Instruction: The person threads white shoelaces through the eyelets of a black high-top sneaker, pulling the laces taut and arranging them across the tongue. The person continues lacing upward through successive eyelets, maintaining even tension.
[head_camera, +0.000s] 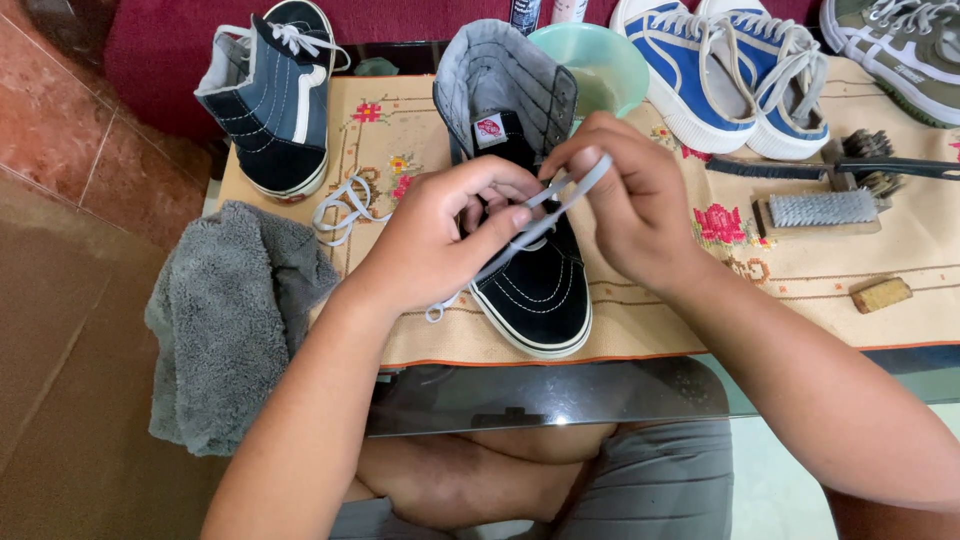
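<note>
So the black high-top shoe (530, 270) sits in the middle of the embroidered cloth (640, 320) on the counter, toe pointing toward the person, tongue pulled up. Both hands are right over its lace area. The left hand (445, 235) is curled, fingers pinched on the white lace (560, 195) just above the eyelets, thumb pressing down on it. The right hand (625, 195) is also pinched closed on the same lace, holding the flat end up between thumb and forefinger so it stretches across between the two hands. A loose bit of lace trails out under the left wrist.

Around it: a second dark high-top (275, 95) at the back left with a loose lace beside it, a grey towel (225, 320) hanging off the left edge, a green bowl (595, 60) behind the shoe, blue sneakers (725, 75), and brushes (825, 205) on the right.
</note>
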